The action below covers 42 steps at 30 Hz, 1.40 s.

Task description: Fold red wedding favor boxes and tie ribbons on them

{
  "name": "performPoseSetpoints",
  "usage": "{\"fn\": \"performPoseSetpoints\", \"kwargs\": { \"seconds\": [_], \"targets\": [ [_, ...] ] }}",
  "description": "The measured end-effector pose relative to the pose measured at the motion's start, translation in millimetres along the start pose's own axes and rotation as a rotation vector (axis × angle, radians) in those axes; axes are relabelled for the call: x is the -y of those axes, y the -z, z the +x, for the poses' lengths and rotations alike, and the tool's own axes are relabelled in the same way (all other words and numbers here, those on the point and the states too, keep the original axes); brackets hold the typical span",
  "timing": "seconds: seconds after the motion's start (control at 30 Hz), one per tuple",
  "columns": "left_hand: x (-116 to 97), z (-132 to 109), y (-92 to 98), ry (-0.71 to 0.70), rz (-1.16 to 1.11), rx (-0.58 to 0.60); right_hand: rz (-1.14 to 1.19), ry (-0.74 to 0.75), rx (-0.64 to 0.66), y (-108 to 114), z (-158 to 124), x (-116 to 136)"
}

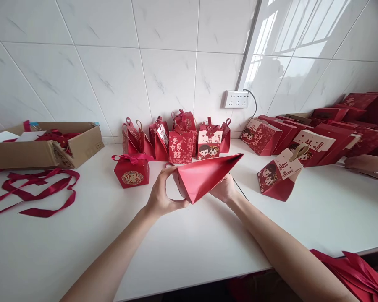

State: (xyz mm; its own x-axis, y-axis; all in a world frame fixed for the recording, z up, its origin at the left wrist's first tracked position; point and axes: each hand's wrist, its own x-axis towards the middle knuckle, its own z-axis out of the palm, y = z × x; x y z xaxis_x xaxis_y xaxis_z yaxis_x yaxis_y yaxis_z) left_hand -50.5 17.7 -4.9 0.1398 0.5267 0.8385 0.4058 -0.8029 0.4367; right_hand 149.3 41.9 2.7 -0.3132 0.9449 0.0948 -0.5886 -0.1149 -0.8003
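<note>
Between my two hands, above the white table, is a red paper gift box [204,178], tilted so that its plain red triangular side faces me. My left hand [165,191] grips its left end, thumb below and fingers along the upper edge. Behind the right part of the box is my right hand [224,188], its fingers mostly hidden by the card. Close beyond my left hand stands a small red box with a ribbon bow [131,171]. Several finished-looking gift boxes with ribbon loops, among them a red patterned box [181,147], stand just behind the held one.
At left, a cardboard carton [78,144] holds red ribbon, with loose dark-red ribbon [55,197] before it. To the right stand a cartoon-printed box [280,174] and rows of folded red boxes [326,140]. A power strip [236,99] hangs on the tiled wall. Red material [355,272] lies below the table's front edge.
</note>
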Motion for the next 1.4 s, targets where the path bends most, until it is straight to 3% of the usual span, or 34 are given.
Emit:
{"fn": "performPoseSetpoints", "kwargs": {
  "seconds": [0.23, 0.4, 0.87, 1.4],
  "targets": [
    [6.6, -2.9, -1.0, -0.093, -0.030, -0.014, 0.016, -0.038, -0.007, -2.1, -1.0, 2.0],
    [8.8, -4.3, -1.3, -0.083, 0.001, 0.009, 0.011, -0.039, -0.012, -2.8, -1.2, 2.5],
    [3.0, 1.0, 0.2, -0.201, 0.002, 0.029, -0.062, 0.074, 0.038, -4.1, -1.6, 4.4],
    [1.1, 2.5, 2.4, -0.196, 0.126, 0.059, -0.076, 0.077, 0.106, -7.2, -2.2, 7.0]
  ]
}}
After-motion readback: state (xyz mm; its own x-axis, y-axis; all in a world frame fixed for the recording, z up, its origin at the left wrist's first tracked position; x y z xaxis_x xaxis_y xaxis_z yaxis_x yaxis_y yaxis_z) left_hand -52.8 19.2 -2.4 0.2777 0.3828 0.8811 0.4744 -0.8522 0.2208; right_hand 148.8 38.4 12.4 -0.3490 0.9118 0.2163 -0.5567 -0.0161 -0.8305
